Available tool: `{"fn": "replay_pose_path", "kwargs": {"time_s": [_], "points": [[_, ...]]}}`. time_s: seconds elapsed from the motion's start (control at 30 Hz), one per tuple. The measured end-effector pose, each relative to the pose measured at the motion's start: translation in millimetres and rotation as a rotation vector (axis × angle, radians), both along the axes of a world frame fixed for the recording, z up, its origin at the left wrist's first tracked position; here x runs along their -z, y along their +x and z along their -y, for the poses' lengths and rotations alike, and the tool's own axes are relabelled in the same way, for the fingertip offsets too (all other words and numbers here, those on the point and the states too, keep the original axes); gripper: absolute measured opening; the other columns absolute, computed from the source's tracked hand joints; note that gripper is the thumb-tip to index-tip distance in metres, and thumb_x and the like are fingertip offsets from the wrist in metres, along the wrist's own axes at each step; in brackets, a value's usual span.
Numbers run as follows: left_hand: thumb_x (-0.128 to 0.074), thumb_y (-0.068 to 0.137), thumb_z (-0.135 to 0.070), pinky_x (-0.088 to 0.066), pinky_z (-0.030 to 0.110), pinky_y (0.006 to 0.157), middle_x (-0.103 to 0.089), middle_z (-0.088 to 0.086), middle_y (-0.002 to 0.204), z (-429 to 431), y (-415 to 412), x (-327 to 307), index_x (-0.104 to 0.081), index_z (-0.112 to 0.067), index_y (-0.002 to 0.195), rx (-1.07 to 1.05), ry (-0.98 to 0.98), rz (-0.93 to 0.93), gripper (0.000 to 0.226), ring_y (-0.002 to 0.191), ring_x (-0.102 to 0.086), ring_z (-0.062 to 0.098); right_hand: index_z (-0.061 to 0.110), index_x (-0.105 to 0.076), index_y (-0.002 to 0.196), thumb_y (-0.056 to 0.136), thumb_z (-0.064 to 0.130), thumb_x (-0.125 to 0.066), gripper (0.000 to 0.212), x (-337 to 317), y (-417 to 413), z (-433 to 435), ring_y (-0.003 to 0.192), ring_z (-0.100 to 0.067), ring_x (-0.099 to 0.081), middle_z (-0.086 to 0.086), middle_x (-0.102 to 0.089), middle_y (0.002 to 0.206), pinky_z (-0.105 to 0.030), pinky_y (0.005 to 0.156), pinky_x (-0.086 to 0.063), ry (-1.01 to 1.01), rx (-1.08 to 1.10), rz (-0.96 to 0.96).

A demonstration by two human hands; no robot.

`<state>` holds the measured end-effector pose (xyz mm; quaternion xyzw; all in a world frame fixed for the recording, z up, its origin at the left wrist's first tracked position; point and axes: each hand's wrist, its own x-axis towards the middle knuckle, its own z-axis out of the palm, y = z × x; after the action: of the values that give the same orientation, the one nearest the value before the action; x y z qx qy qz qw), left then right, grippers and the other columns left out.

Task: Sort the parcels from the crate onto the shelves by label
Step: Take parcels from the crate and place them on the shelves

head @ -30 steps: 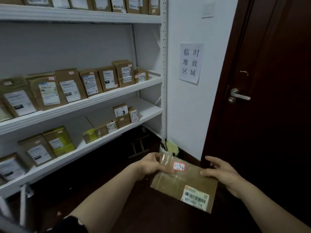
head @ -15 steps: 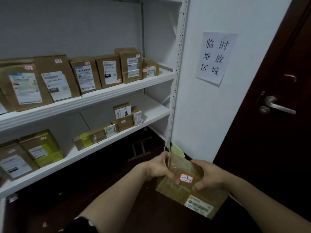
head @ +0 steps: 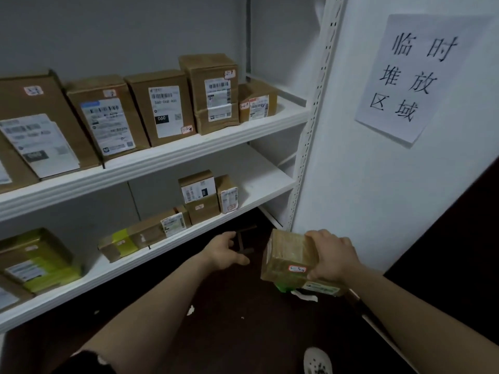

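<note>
My right hand [head: 333,256] grips a flat brown cardboard parcel [head: 290,256] from its right side, low in front of the shelf's right post. The parcel carries a small red-rimmed sticker [head: 297,269] with handwriting and a white barcode label [head: 320,287] at its lower edge. My left hand [head: 224,251] hangs free to the left of the parcel, fingers loosely spread and holding nothing. The white shelf unit [head: 167,160] holds labelled brown parcels on two visible levels. The crate is not in view.
The lower shelf [head: 259,182] has bare board at its right end, beside small boxes [head: 208,195]. A white wall with a paper sign [head: 410,76] stands right of the shelf post [head: 310,125]. A dark door [head: 459,238] is at far right. My shoe [head: 317,360] shows on the dark floor.
My left hand has let go of the parcel and moved left. My right hand now holds the parcel alone, and the view has moved closer to the shelves.
</note>
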<state>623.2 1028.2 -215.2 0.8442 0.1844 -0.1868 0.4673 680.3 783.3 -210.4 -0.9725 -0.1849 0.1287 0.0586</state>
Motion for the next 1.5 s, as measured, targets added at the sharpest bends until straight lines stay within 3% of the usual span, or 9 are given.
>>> {"fn": "replay_pose_path", "kwargs": {"time_s": [0.17, 0.3, 0.4, 0.6, 0.8, 0.93, 1.2, 1.37, 1.5], "points": [[-0.063, 0.087, -0.018, -0.042, 0.032, 0.103, -0.044, 0.006, 0.144, -8, 71, 21, -0.035, -0.016, 0.146, 0.075, 0.462, -0.006, 0.065, 0.129, -0.045, 0.022, 0.026, -0.021, 0.147, 0.069, 0.043, -0.078, 0.099, 22, 110, -16, 0.134, -0.019, -0.033, 0.001, -0.034, 0.145, -0.034, 0.108, -0.024, -0.021, -0.144, 0.009], [-0.058, 0.088, -0.018, -0.041, 0.034, 0.104, -0.048, 0.005, 0.138, 4, 129, 34, -0.048, -0.02, 0.136, 0.101, 0.615, -0.046, 0.049, 0.128, -0.043, 0.023, 0.028, -0.013, 0.15, 0.073, 0.04, -0.076, 0.101, 36, 197, -21, 0.139, -0.018, -0.026, 0.001, -0.029, 0.15, -0.034, 0.109, -0.023, -0.026, -0.236, -0.039], [-0.056, 0.087, -0.016, -0.041, 0.036, 0.103, -0.049, 0.004, 0.135, 5, 172, 46, -0.052, -0.021, 0.13, 0.088, 0.635, -0.045, 0.043, 0.126, -0.041, 0.022, 0.028, -0.014, 0.15, 0.073, 0.038, -0.075, 0.099, 47, 252, -32, 0.138, -0.018, -0.028, 0.001, -0.03, 0.149, -0.033, 0.109, -0.023, -0.023, -0.272, -0.062], [-0.053, 0.089, -0.007, -0.039, 0.037, 0.105, -0.041, 0.006, 0.143, -3, 247, 68, -0.039, -0.017, 0.141, 0.08, 0.644, -0.036, 0.055, 0.131, -0.038, 0.024, 0.026, -0.019, 0.147, 0.075, 0.035, -0.075, 0.092, 74, 337, -78, 0.133, -0.021, -0.034, -0.002, -0.033, 0.144, -0.035, 0.108, -0.026, -0.062, -0.314, -0.035], [-0.049, 0.088, -0.001, -0.027, 0.033, 0.114, -0.017, 0.004, 0.156, -19, 330, 94, -0.014, -0.016, 0.152, 0.12, 0.671, 0.121, 0.074, 0.142, -0.02, 0.024, 0.023, -0.015, 0.15, 0.079, 0.028, -0.073, 0.092, 109, 410, -133, 0.138, -0.021, -0.026, -0.004, -0.03, 0.146, -0.035, 0.11, -0.024, -0.106, -0.393, 0.037], [-0.051, 0.086, 0.001, -0.021, 0.034, 0.118, 0.001, -0.001, 0.161, -29, 365, 114, -0.002, -0.017, 0.153, 0.189, 0.655, 0.115, 0.085, 0.147, -0.004, 0.021, 0.021, -0.013, 0.151, 0.082, 0.027, -0.07, 0.09, 130, 442, -163, 0.139, -0.023, -0.023, -0.005, -0.028, 0.148, -0.035, 0.111, -0.022, -0.13, -0.433, 0.031], [-0.047, 0.088, 0.002, -0.021, 0.035, 0.118, 0.013, 0.001, 0.16, -41, 394, 141, 0.002, -0.015, 0.153, 0.2, 0.692, -0.01, 0.084, 0.148, 0.007, 0.021, 0.02, -0.008, 0.152, 0.088, 0.018, -0.062, 0.084, 153, 468, -192, 0.146, -0.023, -0.008, -0.006, -0.013, 0.157, -0.037, 0.118, -0.011, -0.136, -0.523, -0.017], [-0.048, 0.088, 0.004, -0.021, 0.036, 0.117, 0.015, 0.005, 0.16, -33, 397, 138, 0.005, -0.011, 0.153, 0.166, 0.735, -0.047, 0.085, 0.147, 0.009, 0.022, 0.015, 0.005, 0.153, 0.094, 0.018, -0.053, 0.082, 153, 462, -186, 0.147, -0.021, 0.012, -0.005, 0.011, 0.16, -0.036, 0.119, 0.007, -0.081, -0.53, -0.039], [-0.052, 0.088, -0.002, -0.024, 0.039, 0.117, 0.007, 0.004, 0.161, -18, 381, 119, -0.001, -0.013, 0.153, 0.164, 0.75, -0.075, 0.083, 0.148, 0.004, 0.023, 0.013, 0.01, 0.152, 0.086, -0.004, -0.054, 0.093, 144, 427, -156, 0.145, -0.021, 0.019, -0.007, 0.022, 0.158, -0.033, 0.115, 0.013, -0.038, -0.479, -0.012]]}}
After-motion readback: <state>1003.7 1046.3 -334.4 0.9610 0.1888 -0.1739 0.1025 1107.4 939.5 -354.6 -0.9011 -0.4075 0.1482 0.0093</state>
